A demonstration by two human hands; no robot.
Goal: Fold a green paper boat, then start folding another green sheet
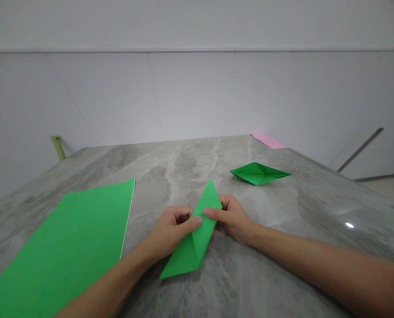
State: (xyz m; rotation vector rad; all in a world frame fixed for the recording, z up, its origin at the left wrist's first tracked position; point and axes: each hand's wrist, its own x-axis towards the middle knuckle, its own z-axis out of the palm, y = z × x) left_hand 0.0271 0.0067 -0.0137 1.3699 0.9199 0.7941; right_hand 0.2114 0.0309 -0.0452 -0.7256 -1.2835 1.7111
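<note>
Between both hands is a folded sheet of green paper point(183, 254), long and slanted, with a pointed tip at its far end and a crease down its lower part. My left hand point(173, 226) pinches its left edge, thumb on top and fingers curled underneath. On the opposite edge my right hand point(231, 218) grips it too, with the thumb pressed on the upper face and the other fingers behind. A bit of red or orange shows under the paper by the right fingers; I cannot make out what it is. Beyond the right hand lies a green folded paper boat shape point(258, 173).
A stack of green paper sheets point(74, 238) lies at the left of the grey marbled table point(170, 163). At the far right corner rests a pink paper point(269, 141). A white wall point(190, 97) stands behind the table, and a yellow-green post point(58, 148) rises beyond its left edge.
</note>
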